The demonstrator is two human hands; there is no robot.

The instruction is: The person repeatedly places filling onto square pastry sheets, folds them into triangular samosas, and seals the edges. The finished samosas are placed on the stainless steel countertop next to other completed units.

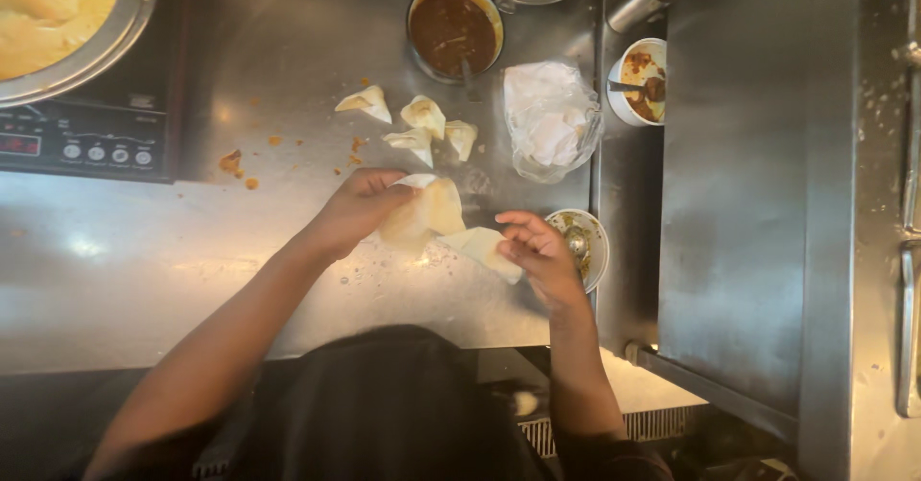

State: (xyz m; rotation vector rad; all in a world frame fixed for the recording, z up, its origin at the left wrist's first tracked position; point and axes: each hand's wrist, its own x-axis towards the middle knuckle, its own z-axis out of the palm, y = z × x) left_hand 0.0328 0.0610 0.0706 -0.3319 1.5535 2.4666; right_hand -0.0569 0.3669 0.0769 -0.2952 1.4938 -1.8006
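My left hand [357, 208] holds a pale dough wrapper [427, 214] just above the steel counter [144, 270]. My right hand [537, 251] pinches a second flat wrapper [480, 247] beside it, next to a small bowl with a spoon [585, 243]. Several folded dumplings [422, 126] lie on the counter just beyond my hands. A round bowl of brown filling [453, 28] with a spoon in it stands further back.
An induction cooker [86, 140] carries a large pan of yellow batter [53, 11] at the far left. A crumpled plastic bag of wrappers [552, 117] lies right of the dumplings. A white cup of sauce [641, 80] and a raised steel surface [758, 203] are on the right.
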